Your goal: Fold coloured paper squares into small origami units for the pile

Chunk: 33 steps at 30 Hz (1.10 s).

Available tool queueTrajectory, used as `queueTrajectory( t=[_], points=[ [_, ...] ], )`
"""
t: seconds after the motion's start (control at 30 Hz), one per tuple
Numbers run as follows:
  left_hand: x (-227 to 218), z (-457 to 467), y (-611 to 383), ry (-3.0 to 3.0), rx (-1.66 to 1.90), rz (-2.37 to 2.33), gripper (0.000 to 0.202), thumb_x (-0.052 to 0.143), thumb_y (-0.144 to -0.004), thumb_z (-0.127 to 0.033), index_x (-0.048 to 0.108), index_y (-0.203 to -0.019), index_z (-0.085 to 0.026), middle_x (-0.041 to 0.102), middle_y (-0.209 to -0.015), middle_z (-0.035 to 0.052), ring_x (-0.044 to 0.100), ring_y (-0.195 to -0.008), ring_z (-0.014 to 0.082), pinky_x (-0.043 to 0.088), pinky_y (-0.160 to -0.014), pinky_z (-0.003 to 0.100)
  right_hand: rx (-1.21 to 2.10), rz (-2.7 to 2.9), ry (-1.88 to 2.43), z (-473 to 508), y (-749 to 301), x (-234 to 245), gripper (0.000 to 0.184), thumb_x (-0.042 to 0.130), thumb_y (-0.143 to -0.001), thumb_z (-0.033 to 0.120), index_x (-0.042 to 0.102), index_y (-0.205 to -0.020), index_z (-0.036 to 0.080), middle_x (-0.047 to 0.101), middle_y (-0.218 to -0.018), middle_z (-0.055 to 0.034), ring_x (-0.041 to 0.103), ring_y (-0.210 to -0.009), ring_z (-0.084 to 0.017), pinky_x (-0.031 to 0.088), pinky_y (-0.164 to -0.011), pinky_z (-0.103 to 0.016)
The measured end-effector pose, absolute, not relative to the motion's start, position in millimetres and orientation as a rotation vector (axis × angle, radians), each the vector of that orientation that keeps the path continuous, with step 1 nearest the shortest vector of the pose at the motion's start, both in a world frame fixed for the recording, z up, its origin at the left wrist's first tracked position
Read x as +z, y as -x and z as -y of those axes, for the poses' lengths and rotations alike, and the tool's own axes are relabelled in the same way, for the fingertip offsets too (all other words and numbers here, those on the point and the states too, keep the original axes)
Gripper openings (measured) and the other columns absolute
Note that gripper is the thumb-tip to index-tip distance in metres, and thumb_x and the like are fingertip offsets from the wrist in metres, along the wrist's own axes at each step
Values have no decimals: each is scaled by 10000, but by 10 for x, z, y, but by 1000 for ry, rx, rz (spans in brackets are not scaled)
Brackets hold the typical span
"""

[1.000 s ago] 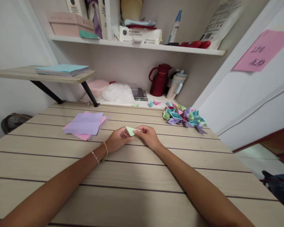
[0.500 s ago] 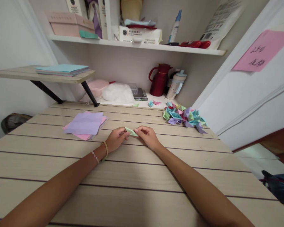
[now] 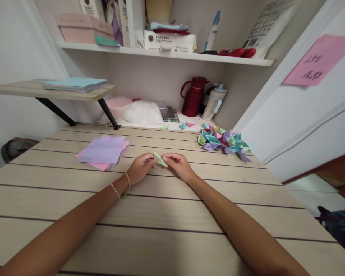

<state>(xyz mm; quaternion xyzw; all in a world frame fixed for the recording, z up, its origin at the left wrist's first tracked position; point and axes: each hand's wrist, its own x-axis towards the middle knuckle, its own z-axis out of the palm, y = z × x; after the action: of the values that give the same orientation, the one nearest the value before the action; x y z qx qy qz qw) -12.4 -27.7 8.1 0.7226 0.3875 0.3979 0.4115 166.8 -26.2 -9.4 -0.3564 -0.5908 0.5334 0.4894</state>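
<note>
A small folded piece of light green paper (image 3: 160, 159) is pinched between both my hands, just above the wooden slatted table (image 3: 161, 230). My left hand (image 3: 140, 168) grips its left end with thumb and fingers closed; a bracelet and a band sit on that wrist. My right hand (image 3: 178, 165) pinches the right end, fingers curled. A stack of purple and pink paper sheets (image 3: 104, 151) lies to the left of my hands. A heap of several folded coloured paper pieces (image 3: 222, 140) lies at the back right of the table.
Behind the table stand a red jug (image 3: 194, 96) and a pale bottle (image 3: 214, 102). A side shelf (image 3: 46, 90) at the left holds blue sheets. An upper shelf (image 3: 166, 55) carries boxes and packs. A white door with a pink note (image 3: 319, 59) is at the right.
The green paper piece has turned a little in my fingers and now looks narrower and more tilted. Both hands stayed in the same spot.
</note>
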Motion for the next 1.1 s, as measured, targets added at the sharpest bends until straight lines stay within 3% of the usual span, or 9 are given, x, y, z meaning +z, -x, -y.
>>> queueTrajectory(
  t=[0.33,0.6,0.7,0.8,0.93,1.1],
  points=[
    [3,238,145,-1727,1006,-969,234,552,-760,-331,637,-882,-150,639,-816,40,571,-669,125,470,-663,245,1311,1440,873,241,-1677,-117,265,615,-708,386,655,-859,172,641,-731,-15,567,-607,-113,476,-606,-251],
    [45,265,152,-1768,880,-956,315,483,-800,-389,637,-678,-144,600,-596,8,541,-573,117,443,-575,222,1120,1667,887,360,-1666,-93,261,587,-687,190,578,-947,176,557,-583,31,523,-483,-102,395,-465,-206],
    [80,284,152,-1810,850,-938,372,445,-821,-402,616,-613,-145,597,-588,10,540,-592,120,436,-605,227,831,1755,921,402,-1656,-69,244,528,-694,136,625,-911,191,583,-656,-2,529,-548,-116,409,-510,-225],
    [107,297,146,-1807,836,-922,334,475,-803,-409,633,-678,-143,600,-616,12,542,-619,127,438,-623,237,607,1844,915,417,-1649,-46,244,505,-704,111,672,-852,209,592,-714,-30,528,-634,-137,413,-555,-240],
    [70,292,132,-1722,833,-909,301,587,-728,-396,634,-850,-125,613,-695,24,542,-620,121,434,-578,229,581,1910,849,415,-1655,-25,291,493,-733,117,673,-932,230,606,-786,-47,541,-677,-147,419,-571,-252],
    [8,275,113,-1688,983,-980,260,630,-696,-367,618,-815,-137,572,-620,-16,498,-541,86,399,-512,197,673,1901,855,396,-1670,-21,269,510,-777,198,652,-1003,234,626,-863,-55,562,-721,-154,438,-592,-258]
  ],
)
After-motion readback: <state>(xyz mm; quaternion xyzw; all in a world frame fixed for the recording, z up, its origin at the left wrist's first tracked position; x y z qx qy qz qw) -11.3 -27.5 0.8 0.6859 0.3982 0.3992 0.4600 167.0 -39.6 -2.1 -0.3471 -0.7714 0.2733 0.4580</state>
